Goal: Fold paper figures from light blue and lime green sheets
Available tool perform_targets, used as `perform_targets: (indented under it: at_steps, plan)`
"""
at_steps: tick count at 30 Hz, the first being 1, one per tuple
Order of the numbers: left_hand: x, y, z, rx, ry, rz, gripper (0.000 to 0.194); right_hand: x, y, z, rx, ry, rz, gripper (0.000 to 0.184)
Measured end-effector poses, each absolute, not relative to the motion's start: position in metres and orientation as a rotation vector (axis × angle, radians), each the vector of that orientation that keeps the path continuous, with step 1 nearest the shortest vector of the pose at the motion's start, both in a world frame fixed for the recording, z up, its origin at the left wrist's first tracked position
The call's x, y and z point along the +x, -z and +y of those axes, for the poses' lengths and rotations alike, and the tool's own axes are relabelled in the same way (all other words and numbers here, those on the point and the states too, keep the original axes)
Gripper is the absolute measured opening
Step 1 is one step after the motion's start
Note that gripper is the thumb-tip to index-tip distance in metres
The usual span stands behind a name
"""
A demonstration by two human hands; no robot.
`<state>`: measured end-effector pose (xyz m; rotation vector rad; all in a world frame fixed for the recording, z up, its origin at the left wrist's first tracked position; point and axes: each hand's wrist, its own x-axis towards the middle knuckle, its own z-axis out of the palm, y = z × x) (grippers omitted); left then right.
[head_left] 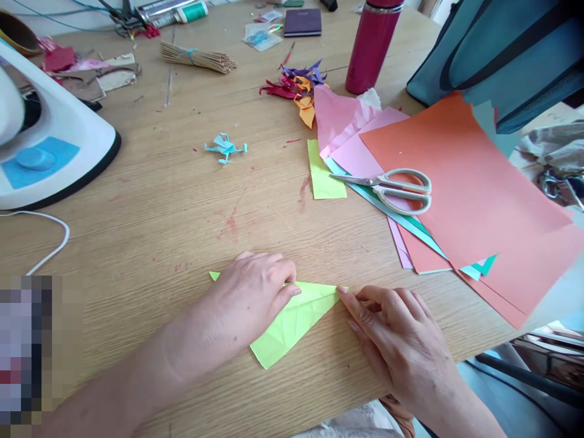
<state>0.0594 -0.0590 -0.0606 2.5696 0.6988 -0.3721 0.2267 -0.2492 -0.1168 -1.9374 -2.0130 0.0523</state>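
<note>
A folded sheet of yellow-green origami paper (292,328) lies near the front of the wooden table, with crease lines across it. My left hand (260,283) rests on its upper part, fingers curled and thumb pressing the paper by the top edge; part of the sheet is hidden under this hand. At the pointed right corner, my right hand (396,334) pinches the tip between thumb and forefinger. Beyond the hands sits a small light-blue folded paper figure (225,147). A smaller yellow-green paper piece (326,173) lies farther right.
Scissors (404,191) lie on a stack of coloured paper (479,182) at the right. Several folded paper figures (301,91) are heaped behind, near a red bottle (374,45) and a blue bag (497,58). A white iron (91,143) stands left; a stick bundle (198,58) lies at the back.
</note>
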Motion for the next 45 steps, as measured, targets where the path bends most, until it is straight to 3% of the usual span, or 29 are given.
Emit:
perform_targets:
  at_steps: [35,45]
  plan:
    - [0.023,0.057,-0.044,2.294,0.352,1.171,0.022,0.232,0.122,-0.252,-1.889,0.004,-2.013,0.046]
    - [0.014,0.066,-0.047,2.386,0.171,1.112,0.019,0.232,0.122,-0.253,-1.898,-0.009,-2.014,0.048]
